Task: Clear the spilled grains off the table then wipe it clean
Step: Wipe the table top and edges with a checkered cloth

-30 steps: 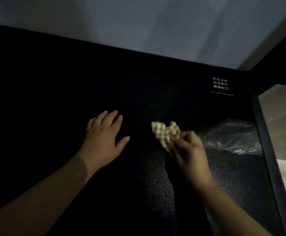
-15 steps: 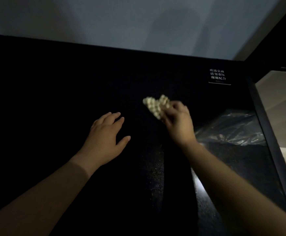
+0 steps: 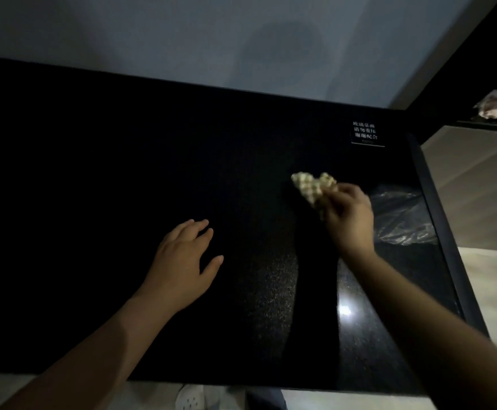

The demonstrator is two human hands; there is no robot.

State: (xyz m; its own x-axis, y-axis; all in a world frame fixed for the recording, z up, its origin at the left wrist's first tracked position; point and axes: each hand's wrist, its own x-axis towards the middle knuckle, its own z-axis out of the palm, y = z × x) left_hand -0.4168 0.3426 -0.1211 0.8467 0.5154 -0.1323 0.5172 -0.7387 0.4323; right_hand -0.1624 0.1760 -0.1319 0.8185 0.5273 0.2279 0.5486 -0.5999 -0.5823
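Both hands are over the black bench (image 3: 93, 202): left hand (image 3: 182, 267) flat, fingers spread, holding nothing; right hand (image 3: 349, 218) grips a bunched checked cloth (image 3: 312, 186) just beyond its fingers, beside a clear bag (image 3: 401, 220)

Black glossy table (image 3: 93, 202), white-lettered label (image 3: 365, 134) at far right corner, crumpled clear plastic bag (image 3: 401, 220) by right edge

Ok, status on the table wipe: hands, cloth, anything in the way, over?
Left hand open, flat on the table. Right hand grips the checked cloth. Clear plastic bag lies to its right, near the table edge.
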